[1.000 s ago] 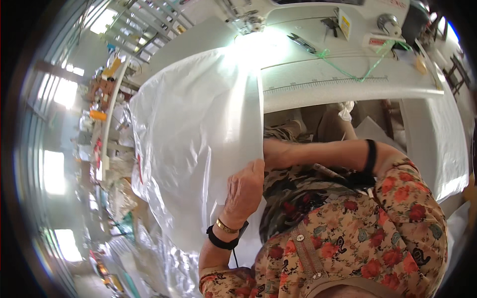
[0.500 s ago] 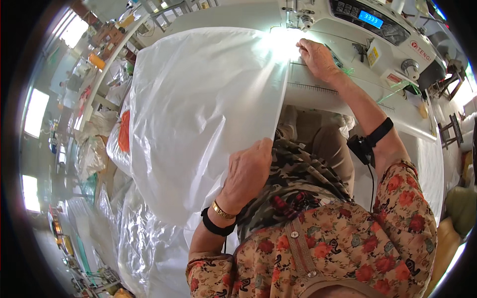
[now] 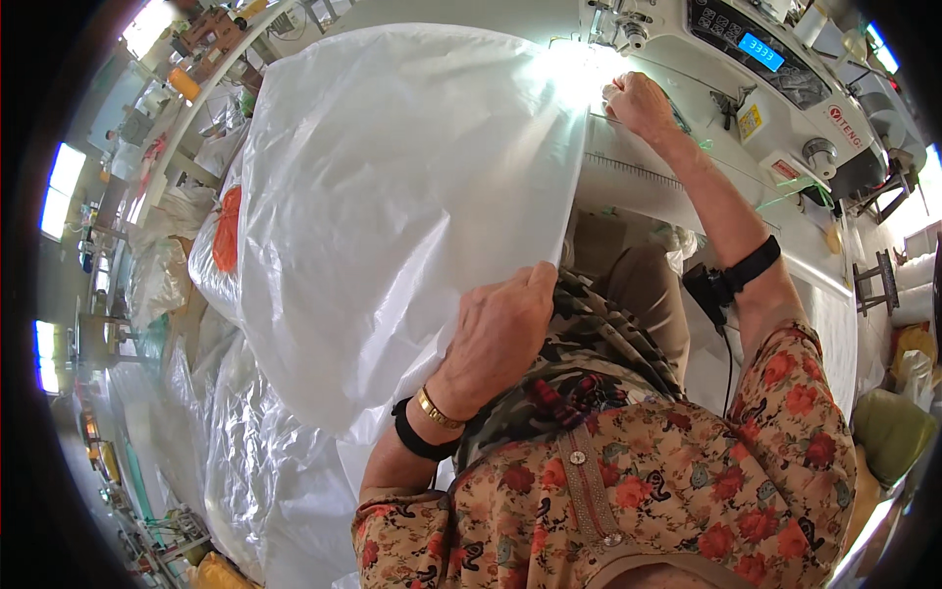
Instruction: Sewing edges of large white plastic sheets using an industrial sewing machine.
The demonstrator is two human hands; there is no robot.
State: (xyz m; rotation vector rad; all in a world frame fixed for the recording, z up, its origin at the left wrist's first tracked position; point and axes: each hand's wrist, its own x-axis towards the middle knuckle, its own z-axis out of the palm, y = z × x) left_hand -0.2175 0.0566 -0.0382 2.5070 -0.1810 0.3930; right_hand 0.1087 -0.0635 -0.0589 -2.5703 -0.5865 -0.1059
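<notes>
A large white plastic sheet (image 3: 392,196) spreads over the sewing machine's table and hangs down at my left side. My left hand (image 3: 505,329) pinches its right edge close to my lap. At the far end of that same edge, my right hand (image 3: 640,103) is closed at the sheet's corner, just in front of the needle area. Bright lamp glare there hides the needle and exactly what the right fingertips hold. The white sewing machine (image 3: 844,118) stands beyond my right hand, its blue display (image 3: 760,52) lit.
A ruler scale (image 3: 633,169) runs along the table's front edge. Green threads (image 3: 800,191) lie near the machine's handwheel. Crinkled clear plastic (image 3: 265,461) and an orange bundle (image 3: 226,231) are at the left. A dark stool (image 3: 875,283) stands at the right.
The view has shifted slightly, so machine and table appear farther right. My right fingers have curled more tightly at the sheet's corner. The left hand keeps its pinch on the edge.
</notes>
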